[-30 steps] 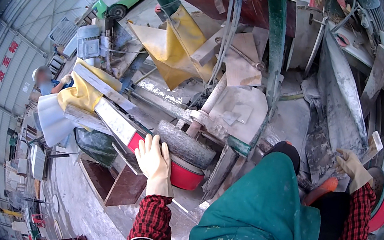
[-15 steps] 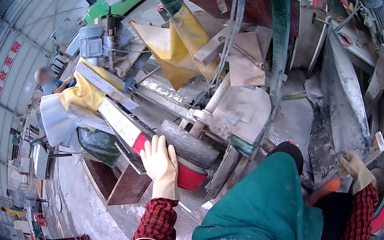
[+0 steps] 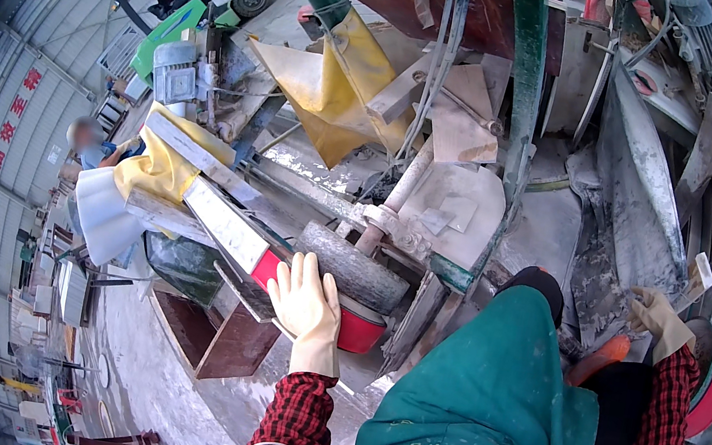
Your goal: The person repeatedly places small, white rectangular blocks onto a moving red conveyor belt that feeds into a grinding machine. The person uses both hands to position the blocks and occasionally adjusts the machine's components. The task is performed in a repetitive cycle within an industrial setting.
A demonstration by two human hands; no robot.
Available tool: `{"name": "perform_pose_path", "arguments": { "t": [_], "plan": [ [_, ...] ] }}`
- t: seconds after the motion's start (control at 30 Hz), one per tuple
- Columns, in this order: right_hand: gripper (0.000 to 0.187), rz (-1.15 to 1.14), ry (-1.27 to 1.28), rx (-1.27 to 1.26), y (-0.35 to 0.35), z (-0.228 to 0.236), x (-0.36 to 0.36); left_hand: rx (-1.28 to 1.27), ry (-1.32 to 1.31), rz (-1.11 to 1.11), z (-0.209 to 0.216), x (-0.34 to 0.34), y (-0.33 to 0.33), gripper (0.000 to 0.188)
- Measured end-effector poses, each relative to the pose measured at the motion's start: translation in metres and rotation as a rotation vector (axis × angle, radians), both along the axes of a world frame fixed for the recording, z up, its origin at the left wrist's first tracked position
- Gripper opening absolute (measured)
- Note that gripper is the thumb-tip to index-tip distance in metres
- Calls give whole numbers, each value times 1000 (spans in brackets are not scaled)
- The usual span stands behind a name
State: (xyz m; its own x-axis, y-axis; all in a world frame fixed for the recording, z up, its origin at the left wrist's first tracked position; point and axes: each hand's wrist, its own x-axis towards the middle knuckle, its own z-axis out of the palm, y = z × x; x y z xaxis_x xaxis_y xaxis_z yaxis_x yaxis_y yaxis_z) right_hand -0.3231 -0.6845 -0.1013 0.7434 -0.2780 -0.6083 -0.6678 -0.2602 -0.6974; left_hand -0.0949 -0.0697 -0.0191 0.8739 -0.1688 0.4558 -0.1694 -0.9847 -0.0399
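Observation:
My left hand (image 3: 305, 308), in a pale rubber glove, lies with its fingers stretched over the red-and-white guard (image 3: 358, 326) beside a thick grey wheel (image 3: 354, 267). Only its palm side is hidden, against the guard. At the right, my right hand (image 3: 660, 325), gloved alike, has its fingers loosely bent and apart, near a dusty grey metal panel (image 3: 638, 174). Nothing shows in its grasp. Just below it is an orange object (image 3: 600, 359), partly covered by my dark trouser leg. A teal apron (image 3: 477, 400) covers my lap between the hands.
Yellow sheeting (image 3: 329, 97) hangs beyond the wheel, near a green upright post (image 3: 522, 72). A brown open box (image 3: 212, 335) stands on the floor at the left. Farther off are a person in blue (image 3: 93, 146) and a green forklift (image 3: 162, 38) with someone seated.
The view has shifted slightly. More of the green forklift, with its seated person, shows at the upper left. Both hands keep nearly the same places against the things around them.

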Motion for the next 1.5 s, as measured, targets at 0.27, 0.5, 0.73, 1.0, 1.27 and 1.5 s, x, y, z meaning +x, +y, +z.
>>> {"name": "perform_pose_path", "arguments": {
  "t": [0.27,0.5,0.73,1.0,1.27,1.5],
  "plan": [
    [55,-18,24,-20,3,1,2,39,-9,2,3,-6,-6,45],
    [56,-11,1,-23,5,4,1,35,-3,-20,7,-11,-12,45],
    [55,25,23,-47,10,12,5,45,-10,-24,3,-16,-14,48],
    [55,9,24,-47,7,7,4,62,-9,-41,1,-21,-18,51],
    [55,-8,13,-19,9,9,4,57,9,-51,2,-27,-23,52],
    [55,16,4,-10,9,9,3,56,18,-72,-2,-31,-24,54]
  ]
}}
